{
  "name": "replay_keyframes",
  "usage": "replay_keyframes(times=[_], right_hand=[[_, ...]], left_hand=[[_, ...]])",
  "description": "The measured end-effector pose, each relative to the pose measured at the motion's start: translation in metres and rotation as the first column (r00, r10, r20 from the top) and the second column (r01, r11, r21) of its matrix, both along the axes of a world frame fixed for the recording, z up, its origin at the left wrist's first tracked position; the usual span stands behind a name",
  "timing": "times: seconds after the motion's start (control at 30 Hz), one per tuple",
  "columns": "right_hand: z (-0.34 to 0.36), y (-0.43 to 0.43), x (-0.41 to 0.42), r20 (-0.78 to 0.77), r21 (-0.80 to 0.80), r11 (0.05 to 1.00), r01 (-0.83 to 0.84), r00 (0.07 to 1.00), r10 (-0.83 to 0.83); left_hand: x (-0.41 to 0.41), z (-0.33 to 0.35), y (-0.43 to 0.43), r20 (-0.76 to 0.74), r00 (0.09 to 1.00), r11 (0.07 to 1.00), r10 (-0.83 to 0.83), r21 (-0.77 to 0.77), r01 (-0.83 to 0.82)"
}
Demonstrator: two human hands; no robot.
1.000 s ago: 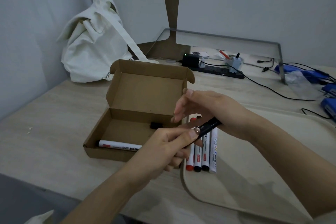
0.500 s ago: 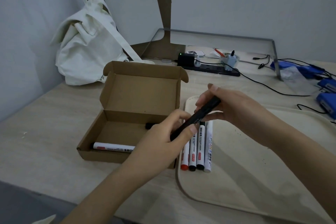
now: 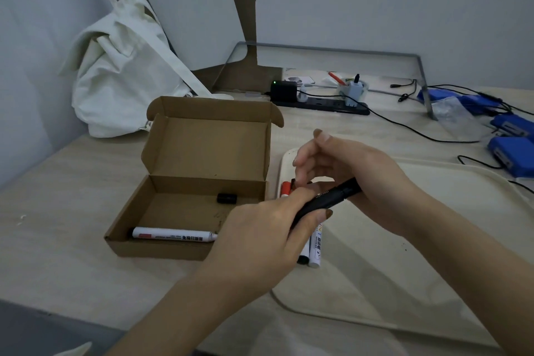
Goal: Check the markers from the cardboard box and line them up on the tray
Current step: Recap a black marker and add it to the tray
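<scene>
- Now the left hand (image 3: pixel 260 228) clasps the lower half of the black marker (image 3: pixel 326 202), thumb laid over the barrel and fingers curled under it.
- Half a second back the marker stood steeper, its top pinched in the right hand's fingertips; it has since tipped flatter and sunk toward the tray (image 3: pixel 433 254).
- Its upper end runs in under the right hand (image 3: pixel 355 173), whose fingers are lifted and spread above the barrel. Whether thumb or palm holds that end I cannot tell.
- Just beneath the grip lies the row of markers (image 3: pixel 315 251) on the tray, partly hidden by the left hand.
- Left of the grip sits the cardboard box (image 3: pixel 208 150), with one white marker (image 3: pixel 173 235) and a loose black cap (image 3: pixel 226 198) inside.
- My reading: the check on this one looks nearly done, and it seems bound for the free spot right of the row.
</scene>
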State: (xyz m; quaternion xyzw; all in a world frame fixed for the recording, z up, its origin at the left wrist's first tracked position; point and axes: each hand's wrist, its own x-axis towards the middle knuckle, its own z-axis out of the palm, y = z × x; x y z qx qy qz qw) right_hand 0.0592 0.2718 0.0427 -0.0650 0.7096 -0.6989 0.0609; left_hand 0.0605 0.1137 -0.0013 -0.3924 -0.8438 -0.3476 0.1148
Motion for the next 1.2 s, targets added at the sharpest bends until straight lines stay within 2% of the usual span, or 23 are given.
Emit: replay_keyframes(times=[0.17,0.23,0.3,0.37,0.43,0.47,0.53,0.6,0.67,0.73,0.87,1.1,1.2], right_hand=[[0.0,0.005,0.0,0.01,0.014,0.999,0.03,0.999,-0.03],[0.005,0.007,-0.001,0.039,0.006,1.0,0.029,0.999,-0.029],[0.013,0.013,-0.006,0.034,-0.056,0.996,0.069,0.997,-0.067],[0.018,0.019,-0.012,0.021,-0.062,0.992,0.114,0.993,-0.113],[0.013,0.02,-0.013,0.018,0.059,0.994,0.092,0.995,-0.093],[0.007,0.02,-0.012,0.02,0.138,0.988,0.071,0.997,-0.075],[-0.004,0.021,-0.011,0.03,0.214,0.973,0.089,0.995,-0.098],[-0.011,0.029,-0.014,0.051,0.189,0.967,0.174,0.981,-0.186],[-0.016,0.04,-0.018,0.114,0.155,0.959,0.237,0.96,-0.256],[-0.027,0.047,-0.021,0.183,0.195,0.949,0.247,0.942,-0.282],[-0.051,0.043,-0.026,0.234,0.338,0.9,0.274,0.902,-0.362],[-0.071,0.029,-0.039,0.152,0.551,0.791,0.268,0.899,-0.41],[-0.074,0.027,-0.039,0.112,0.641,0.728,0.245,0.908,-0.404]], left_hand=[[0.004,-0.006,0.011,0.161,0.987,0.997,0.023,0.074,-0.035],[0.001,0.001,0.012,0.301,0.953,0.997,-0.026,0.073,0.004],[-0.007,0.011,0.015,0.518,0.843,0.976,-0.147,0.212,0.04],[-0.019,0.017,0.018,0.681,0.69,0.931,-0.245,0.364,-0.029],[-0.026,0.024,0.021,0.747,0.576,0.889,-0.332,0.451,-0.073],[-0.027,0.026,0.022,0.76,0.549,0.889,-0.347,0.454,-0.067],[-0.03,0.025,0.022,0.765,0.58,0.932,-0.278,0.361,-0.029],[-0.034,0.02,0.018,0.68,0.722,0.975,-0.132,0.22,-0.029],[-0.038,0.009,0.011,0.456,0.89,0.995,0.029,0.074,-0.07],[-0.037,0.001,0.006,0.245,0.961,0.991,0.127,-0.083,-0.109],[-0.03,-0.019,0.007,0.171,0.984,0.969,0.052,-0.249,-0.008],[-0.025,-0.04,0.019,0.121,0.989,0.896,-0.08,-0.427,0.125],[-0.023,-0.042,0.02,0.128,0.986,0.875,-0.107,-0.458,0.154]])
